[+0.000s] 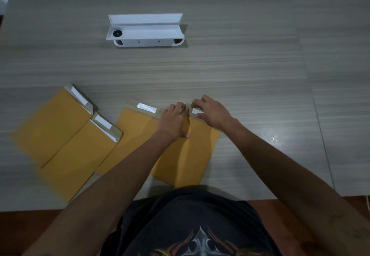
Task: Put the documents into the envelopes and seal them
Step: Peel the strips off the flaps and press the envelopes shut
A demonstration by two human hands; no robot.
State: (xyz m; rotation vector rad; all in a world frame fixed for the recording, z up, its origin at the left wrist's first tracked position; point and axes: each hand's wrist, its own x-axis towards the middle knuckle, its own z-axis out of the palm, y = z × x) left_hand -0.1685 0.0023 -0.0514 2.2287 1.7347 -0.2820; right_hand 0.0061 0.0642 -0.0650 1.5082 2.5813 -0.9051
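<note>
Right now I am working on the sealing step, and both of my hands are busy at the top edge of the middle envelope (140, 135), the one lying straight in front of me on the table (220, 65). My left hand (175, 120) is pressing down on the envelope just below its flap, fingers bent at the flap line and thumb stretched back along the paper. My right hand (210, 111) is curling its fingers at the white adhesive strip (146, 107); I judge it is pinching the loosened end of the liner, though the fingertips themselves are hidden from me.

Next, I judge, I am going to need a steady pull along the flap to strip the liner clear, then a fold and a firm press.

Counting: I am seeing three yellow envelopes. The two on my left, a far envelope (54, 123) and a near envelope (80, 155), are overlapping, flaps open, strips in place, white document edges showing at their mouths. One white holder (145, 32) is standing well apart, farther up the table.
</note>
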